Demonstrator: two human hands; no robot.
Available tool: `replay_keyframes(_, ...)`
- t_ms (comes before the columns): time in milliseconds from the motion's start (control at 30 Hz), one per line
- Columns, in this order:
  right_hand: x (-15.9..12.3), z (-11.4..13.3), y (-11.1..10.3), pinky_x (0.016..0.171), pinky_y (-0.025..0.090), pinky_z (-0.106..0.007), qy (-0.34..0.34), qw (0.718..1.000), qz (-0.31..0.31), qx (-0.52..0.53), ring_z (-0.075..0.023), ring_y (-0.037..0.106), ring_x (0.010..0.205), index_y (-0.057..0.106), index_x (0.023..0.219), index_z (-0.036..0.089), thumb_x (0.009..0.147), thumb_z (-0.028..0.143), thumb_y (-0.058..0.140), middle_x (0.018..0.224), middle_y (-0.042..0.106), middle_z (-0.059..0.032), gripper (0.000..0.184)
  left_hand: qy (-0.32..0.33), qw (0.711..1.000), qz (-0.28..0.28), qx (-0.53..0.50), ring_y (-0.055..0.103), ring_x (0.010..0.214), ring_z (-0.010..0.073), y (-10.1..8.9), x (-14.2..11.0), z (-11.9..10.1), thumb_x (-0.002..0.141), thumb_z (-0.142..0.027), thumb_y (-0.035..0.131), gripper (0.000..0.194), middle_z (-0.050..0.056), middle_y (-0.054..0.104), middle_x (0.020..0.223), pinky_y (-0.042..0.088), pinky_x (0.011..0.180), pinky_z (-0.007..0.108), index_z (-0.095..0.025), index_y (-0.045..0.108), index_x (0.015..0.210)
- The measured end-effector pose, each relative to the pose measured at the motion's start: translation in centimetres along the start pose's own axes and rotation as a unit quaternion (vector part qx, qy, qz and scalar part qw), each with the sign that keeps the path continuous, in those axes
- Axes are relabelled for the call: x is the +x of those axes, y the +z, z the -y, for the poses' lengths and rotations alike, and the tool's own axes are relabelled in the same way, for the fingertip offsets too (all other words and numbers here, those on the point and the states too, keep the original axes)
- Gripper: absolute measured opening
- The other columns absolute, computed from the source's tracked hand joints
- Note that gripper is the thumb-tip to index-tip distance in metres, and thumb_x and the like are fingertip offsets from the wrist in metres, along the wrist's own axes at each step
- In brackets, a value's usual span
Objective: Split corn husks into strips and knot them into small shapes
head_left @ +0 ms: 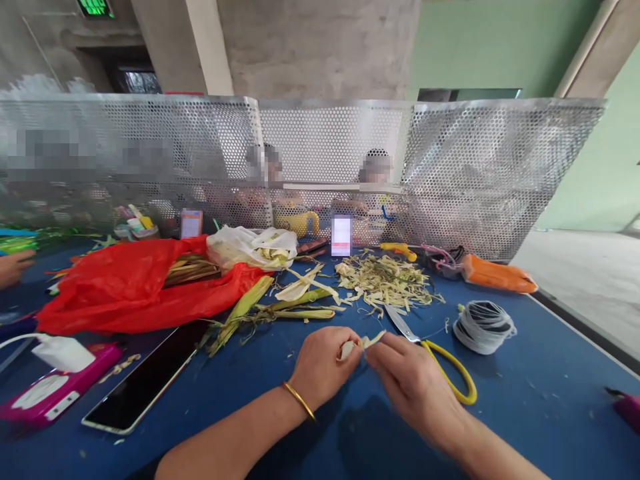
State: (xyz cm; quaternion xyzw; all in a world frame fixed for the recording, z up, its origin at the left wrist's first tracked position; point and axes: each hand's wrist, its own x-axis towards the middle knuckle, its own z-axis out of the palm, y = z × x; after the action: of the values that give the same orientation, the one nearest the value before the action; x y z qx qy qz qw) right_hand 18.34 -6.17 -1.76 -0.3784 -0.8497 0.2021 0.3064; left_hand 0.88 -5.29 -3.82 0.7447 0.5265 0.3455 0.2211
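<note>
Pale, husk-like piece (374, 339) in the fingers, just left of the scissors (411, 336). Gripped in the closed left hand (323, 367), with a thin end pinched in the fingertips of the right hand (415, 380).

Well under way, judging by the loose heap of strips (385, 280) beyond the scissors. Probably still to be worked: the longer husks (245, 310), to the left of the scissors and partly beside the red bag (120, 280). Impossible to tell how much more inside that bag, or in the white bag (253, 245) farther back.

Tight on the far side of the scissors, with the strips there and the mesh screen (460, 167) behind. Also crowded to the left, past the husks, with the phone (150, 380) flat on the blue table (530, 413). More room on the near side and to the right, apart from the cord (484, 328). Farther right of the scissors, past the cord, a slanting table edge.
</note>
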Motion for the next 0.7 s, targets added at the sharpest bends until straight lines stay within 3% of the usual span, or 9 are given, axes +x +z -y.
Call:
replay_keyframes(67,0.4,-0.5,-1.1,0.060,0.034,-0.026,-0.010,1.000,-0.002,0.000,-0.0135,0.048,0.066,0.059,0.073,0.018,0.094,0.026,0.039,0.073,0.054,-0.0027,0.029,0.046,0.997,0.068,-0.015,0.060,0.078,0.0167,-0.2,-0.2,-0.4,0.080,-0.027,0.054,0.015,0.002,0.069,0.081,0.039,0.072,0.025,-0.021,0.068,0.080)
replay_keyframes(133,0.9,-1.4,-1.7,0.063,0.036,-0.025,0.021,0.998,0.000,0.053,-0.0137,0.050,0.068,0.059,0.071,0.018,0.091,0.028,0.046,0.072,0.055,-0.0022,0.026,0.069,0.984,0.144,-0.078,0.058,0.074,0.0151,-0.5,-0.4,-0.9,0.080,-0.027,0.055,0.014,0.002,0.068,0.079,0.039,0.070,0.024,-0.020,0.068,0.079)
replay_keyframes(200,1.3,-2.4,-1.7,0.061,0.038,-0.025,0.093,0.984,0.023,0.153,-0.0129,0.051,0.063,0.058,0.066,0.018,0.086,0.035,0.055,0.064,0.055,-0.0002,0.026,0.051,0.966,0.197,-0.162,0.056,0.068,0.0135,-0.8,-0.5,-1.4,0.081,-0.029,0.056,0.016,0.002,0.066,0.075,0.040,0.066,0.023,-0.017,0.067,0.079)
replay_keyframes(233,1.5,-2.8,-1.4,0.058,0.038,-0.025,0.143,0.964,0.046,0.221,-0.0123,0.050,0.059,0.059,0.065,0.017,0.082,0.038,0.059,0.060,0.054,0.0009,0.027,0.034,0.957,0.206,-0.201,0.055,0.066,0.0130,-1.0,-0.5,-1.5,0.082,-0.030,0.056,0.017,0.002,0.065,0.073,0.040,0.064,0.022,-0.016,0.066,0.079)
replay_keyframes(333,1.5,-3.6,-0.2,0.052,0.036,-0.023,0.268,0.867,0.081,0.412,-0.0092,0.048,0.051,0.061,0.064,0.015,0.070,0.039,0.070,0.057,0.056,0.0017,0.027,0.001,0.948,0.166,-0.270,0.052,0.064,0.0120,-1.3,-0.4,-1.6,0.083,-0.033,0.056,0.020,0.001,0.062,0.069,0.039,0.062,0.022,-0.015,0.063,0.081)
replay_keyframes(433,1.2,-3.4,1.0,0.050,0.036,-0.021,0.321,0.794,0.060,0.513,-0.0062,0.048,0.048,0.062,0.064,0.013,0.060,0.032,0.078,0.060,0.058,0.0023,0.024,-0.001,0.956,0.092,-0.279,0.054,0.067,0.0125,-1.3,-0.1,-1.4,0.084,-0.035,0.055,0.019,0.001,0.063,0.071,0.041,0.066,0.022,-0.016,0.061,0.081)
replay_keyframes(600,0.7,-2.1,1.8,0.051,0.038,-0.022,0.350,0.734,0.064,0.578,-0.0062,0.049,0.045,0.062,0.066,0.013,0.059,0.029,0.080,0.061,0.059,0.0024,0.025,-0.031,0.985,-0.037,-0.165,0.058,0.070,0.0148,-0.7,0.1,-0.8,0.084,-0.030,0.053,0.016,0.002,0.065,0.074,0.041,0.069,0.024,-0.018,0.062,0.079)
replay_keyframes(700,0.5,-1.2,1.8,0.053,0.037,-0.023,0.338,0.738,0.061,0.581,-0.0060,0.048,0.047,0.061,0.066,0.013,0.063,0.030,0.079,0.063,0.059,0.0014,0.025,-0.036,0.991,-0.071,-0.108,0.060,0.076,0.0161,-0.2,0.1,-0.5,0.084,-0.029,0.053,0.014,0.003,0.069,0.080,0.041,0.072,0.025,-0.020,0.064,0.079)
